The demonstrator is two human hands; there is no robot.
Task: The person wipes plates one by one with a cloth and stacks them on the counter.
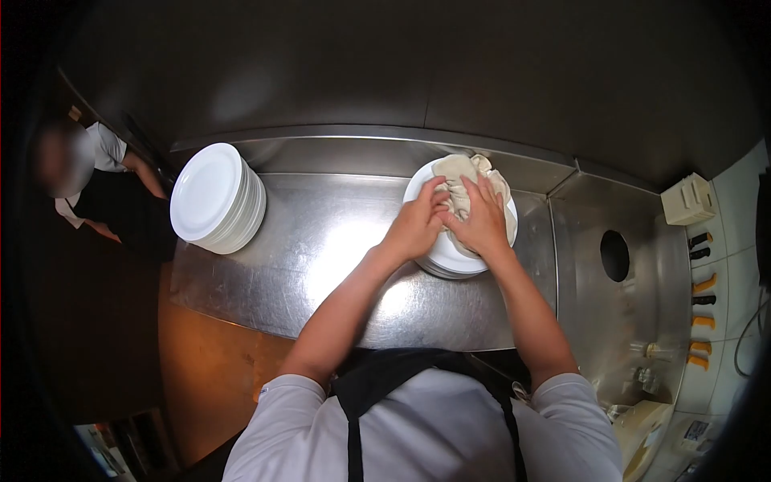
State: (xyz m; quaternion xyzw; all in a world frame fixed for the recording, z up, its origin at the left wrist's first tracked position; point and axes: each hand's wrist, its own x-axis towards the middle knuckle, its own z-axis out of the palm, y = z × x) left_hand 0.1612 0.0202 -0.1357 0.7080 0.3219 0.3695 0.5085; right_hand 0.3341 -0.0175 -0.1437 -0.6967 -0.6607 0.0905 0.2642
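A crumpled beige cloth (456,167) lies on top of a stack of white plates (414,190) on the steel counter. My right hand (483,223) presses down on the cloth and grips its folds. Beside it, my left hand (418,226) has its fingers curled against the cloth's left side, close to the right hand's fingers. Part of the top plate is covered by the cloth and both hands.
A second, taller stack of white plates (210,193) stands at the counter's left end. On the right is a steel section with a round dark hole (615,256). Several knives (703,323) hang along the tiled wall. Another person (112,173) stands far left beyond the counter.
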